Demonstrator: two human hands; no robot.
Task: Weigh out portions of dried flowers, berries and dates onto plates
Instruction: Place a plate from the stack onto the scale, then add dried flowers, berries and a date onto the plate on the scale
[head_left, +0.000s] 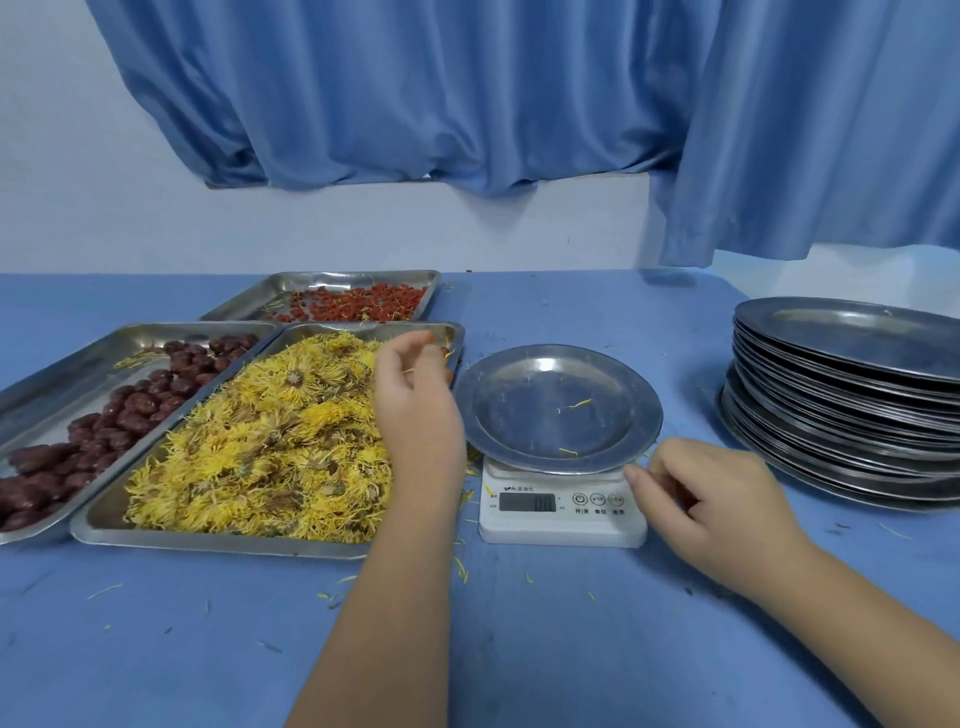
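A metal plate (558, 410) sits on a small white scale (563, 514) and holds only a few yellow petals. To its left is a tray of dried yellow flowers (260, 447), further left a tray of dark red dates (104, 426), and behind them a tray of red berries (358, 306). My left hand (415, 395) hovers over the flower tray's far right corner, fingers curled, with small reddish bits showing at the fingertips. My right hand (711, 499) rests loosely curled by the scale's right front corner, a fingertip touching it, holding nothing.
A tall stack of metal plates (852, 395) stands at the right. A blue cloth (519, 649) covers the table, littered with loose petals. Blue curtains (467, 104) hang over the white wall behind.
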